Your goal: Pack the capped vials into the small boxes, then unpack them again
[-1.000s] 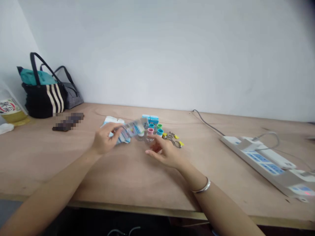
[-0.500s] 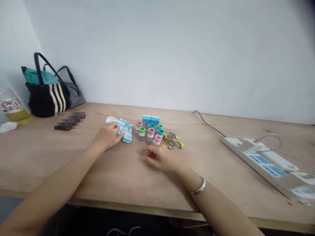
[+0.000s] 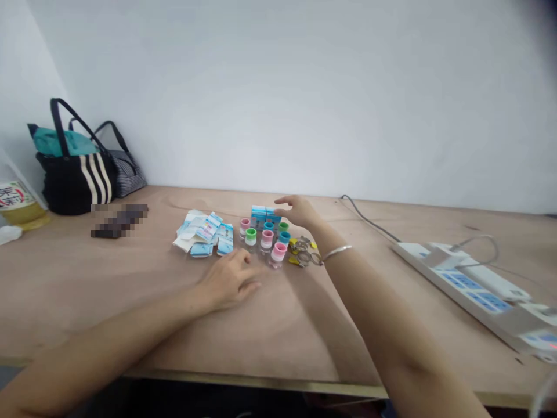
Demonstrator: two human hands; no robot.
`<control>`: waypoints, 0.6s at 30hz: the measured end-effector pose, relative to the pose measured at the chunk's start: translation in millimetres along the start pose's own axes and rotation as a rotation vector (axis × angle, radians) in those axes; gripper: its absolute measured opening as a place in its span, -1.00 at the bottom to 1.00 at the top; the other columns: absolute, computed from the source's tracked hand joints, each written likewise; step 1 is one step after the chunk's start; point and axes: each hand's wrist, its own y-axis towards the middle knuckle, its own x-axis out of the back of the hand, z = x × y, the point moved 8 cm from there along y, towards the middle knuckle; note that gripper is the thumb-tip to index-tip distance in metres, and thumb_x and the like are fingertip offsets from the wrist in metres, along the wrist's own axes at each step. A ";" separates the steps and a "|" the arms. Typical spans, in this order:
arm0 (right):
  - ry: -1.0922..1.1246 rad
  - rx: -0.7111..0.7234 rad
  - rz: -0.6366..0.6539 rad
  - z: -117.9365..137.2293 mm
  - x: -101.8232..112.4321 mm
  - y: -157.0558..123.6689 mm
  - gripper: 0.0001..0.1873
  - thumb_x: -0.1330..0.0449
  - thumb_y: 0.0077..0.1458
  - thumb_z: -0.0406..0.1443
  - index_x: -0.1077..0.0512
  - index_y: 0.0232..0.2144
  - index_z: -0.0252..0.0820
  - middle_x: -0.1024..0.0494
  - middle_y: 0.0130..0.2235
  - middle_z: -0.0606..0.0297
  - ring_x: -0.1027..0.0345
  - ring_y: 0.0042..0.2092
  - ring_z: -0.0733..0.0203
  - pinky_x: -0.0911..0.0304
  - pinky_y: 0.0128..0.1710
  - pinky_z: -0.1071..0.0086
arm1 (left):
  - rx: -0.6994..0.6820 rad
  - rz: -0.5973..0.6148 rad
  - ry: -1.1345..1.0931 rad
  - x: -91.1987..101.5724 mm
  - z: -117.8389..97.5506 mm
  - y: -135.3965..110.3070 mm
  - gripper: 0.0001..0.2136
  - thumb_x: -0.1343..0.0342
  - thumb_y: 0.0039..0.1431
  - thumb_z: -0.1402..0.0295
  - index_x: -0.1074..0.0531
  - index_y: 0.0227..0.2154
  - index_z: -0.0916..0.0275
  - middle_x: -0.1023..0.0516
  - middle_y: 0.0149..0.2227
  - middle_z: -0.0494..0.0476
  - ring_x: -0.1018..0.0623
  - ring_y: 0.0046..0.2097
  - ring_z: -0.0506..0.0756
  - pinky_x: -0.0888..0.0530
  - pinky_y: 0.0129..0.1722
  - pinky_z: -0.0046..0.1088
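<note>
Left hand (image 3: pixel 228 281) lay half-open and empty near the capped vials (image 3: pixel 267 239), right hand (image 3: pixel 298 212) open and empty past their far side; vials looked light, easily tipped, best pinched by the caps (image 3: pixel 279 247).

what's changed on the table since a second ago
The left hand has let go of the blue-and-white packaging, now spread in a loose pile, and drawn back toward the person, empty. The right hand has moved forward past the capped vials toward the blue boxes. The vials and boxes stayed in their cluster.
</note>
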 end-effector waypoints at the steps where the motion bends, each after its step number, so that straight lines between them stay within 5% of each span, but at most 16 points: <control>1: 0.003 -0.003 0.036 -2.5 -5.7 11.3 -0.57 -0.24 -0.05 -0.25 -0.43 -0.08 -0.20 -0.46 -0.01 0.16 -0.35 -0.05 0.12 -0.27 -0.10 0.32 | -0.019 0.028 -0.011 -4.6 -6.9 4.5 -0.69 0.00 0.16 0.17 -0.41 -0.06 0.10 -0.33 -0.22 0.18 -0.37 -0.22 0.11 -0.35 -0.24 -0.34; 6: -0.015 0.012 0.170 -1.8 -34.6 38.4 -0.39 -0.36 -0.24 -0.25 -0.41 -0.05 -0.18 -0.47 -0.01 0.13 -0.39 -0.08 0.09 -0.30 -0.14 0.36 | -0.104 0.122 0.054 -28.0 -36.1 29.8 -0.61 0.10 0.19 0.05 -0.33 0.03 -0.02 -0.34 -0.29 0.16 -0.35 -0.23 0.14 -0.30 -0.25 -0.30; 10: -0.056 0.012 0.178 -0.9 -43.2 40.7 -0.51 -0.35 -0.24 -0.29 -0.46 -0.15 -0.19 -0.53 -0.12 0.18 -0.42 -0.17 0.14 -0.30 -0.19 0.39 | -0.038 0.136 0.045 -41.8 -33.8 44.9 -0.60 0.16 0.20 0.02 -0.33 0.03 -0.03 -0.38 -0.25 0.16 -0.37 -0.19 0.16 -0.28 -0.22 -0.27; 18: -0.091 -0.015 -0.030 -0.4 -13.9 34.4 -0.51 -0.29 -0.17 -0.28 -0.37 -0.13 -0.33 -0.46 -0.13 0.08 -0.35 -0.14 0.10 -0.27 -0.14 0.31 | 0.086 0.126 -0.028 -45.3 -12.5 44.8 -0.58 0.15 0.21 0.04 -0.35 0.01 0.10 -0.41 -0.18 0.18 -0.39 -0.13 0.19 -0.27 -0.13 -0.18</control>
